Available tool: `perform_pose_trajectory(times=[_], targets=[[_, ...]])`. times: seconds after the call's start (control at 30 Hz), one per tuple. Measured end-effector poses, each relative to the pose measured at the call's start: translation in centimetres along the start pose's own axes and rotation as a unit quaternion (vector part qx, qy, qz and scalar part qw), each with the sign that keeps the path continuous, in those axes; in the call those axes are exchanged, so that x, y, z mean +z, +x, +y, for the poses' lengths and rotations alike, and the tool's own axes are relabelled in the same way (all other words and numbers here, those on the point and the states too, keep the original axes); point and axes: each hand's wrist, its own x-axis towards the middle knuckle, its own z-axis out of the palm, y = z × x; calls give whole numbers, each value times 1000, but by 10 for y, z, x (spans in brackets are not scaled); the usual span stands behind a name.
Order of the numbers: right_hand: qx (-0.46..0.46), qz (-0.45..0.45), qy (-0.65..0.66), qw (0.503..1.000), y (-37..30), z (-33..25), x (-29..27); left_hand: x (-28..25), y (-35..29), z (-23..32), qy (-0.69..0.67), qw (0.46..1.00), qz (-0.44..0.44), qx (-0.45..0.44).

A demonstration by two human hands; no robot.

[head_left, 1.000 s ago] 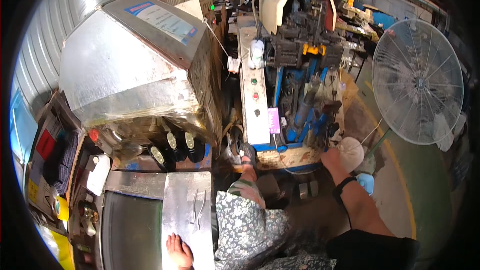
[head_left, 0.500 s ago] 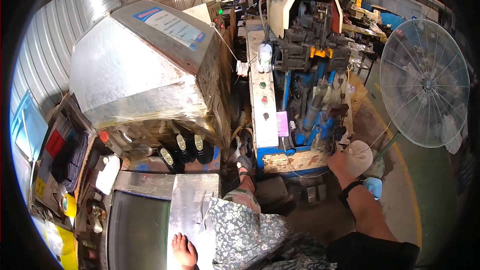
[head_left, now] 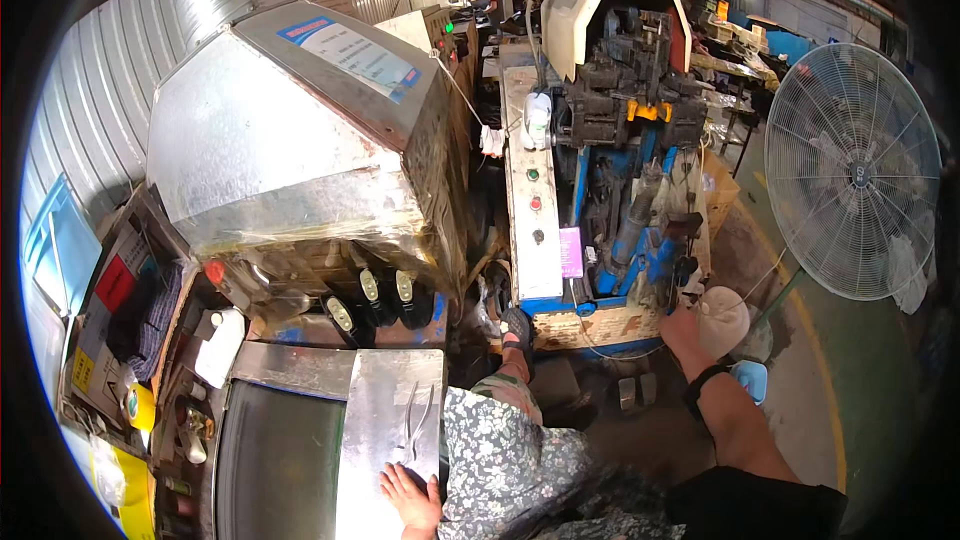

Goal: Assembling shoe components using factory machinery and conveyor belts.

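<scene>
My left hand point(head_left: 412, 502) lies flat with fingers spread on a pale metal plate point(head_left: 372, 410), beside a conveyor belt point(head_left: 275, 455). Just beyond its fingertips rests a slim, two-legged metal tool point(head_left: 414, 414), perhaps tongs. My right arm reaches forward to the lower right of a blue and black machine point(head_left: 628, 210). There my right hand point(head_left: 683, 333) is closed on something I cannot make out, next to a whitish rounded bag or container point(head_left: 724, 320). Several dark shoe-shaped pieces with pale oval tops point(head_left: 370, 287) stand under the metal hood point(head_left: 290, 140).
A large fan point(head_left: 858, 175) stands at the right. A light blue tub point(head_left: 748, 380) sits below my right wrist. Two pedals point(head_left: 637, 392) are on the floor before the machine. A white jug point(head_left: 218, 348) and yellow tape point(head_left: 139, 407) are at the left.
My left hand has slid right along the metal plate, closer to the two-legged tool. My foot has moved slightly right. My right hand stays by the machine; the view has shifted a little.
</scene>
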Motion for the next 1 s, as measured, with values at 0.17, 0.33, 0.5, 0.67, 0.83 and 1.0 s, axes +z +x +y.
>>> perform_pose_trajectory(times=[0.17, 0.33, 0.5, 0.67, 0.83, 1.0], targets=[[12, -43, -13, 999, -7, -12, -10, -25, 22, 19, -6, 999, 19, 36], [12, -37, 10, 999, -9, -17, -13, -7, 32, 10, 10, 993, -55, 107], [-5, -20, -3, 1000, 5, -1, 1, 2, 25, 4, 58, 992, -55, 93], [9, -41, 0, 999, 13, 6, 10, 0, 13, 2, 52, 997, -34, 51], [-27, 7, -13, 1000, 22, 18, 24, -37, 26, 19, 6, 996, -68, 57], [3, -33, -10, 999, 9, 8, -3, -124, 39, 140, -249, 965, -58, 55]])
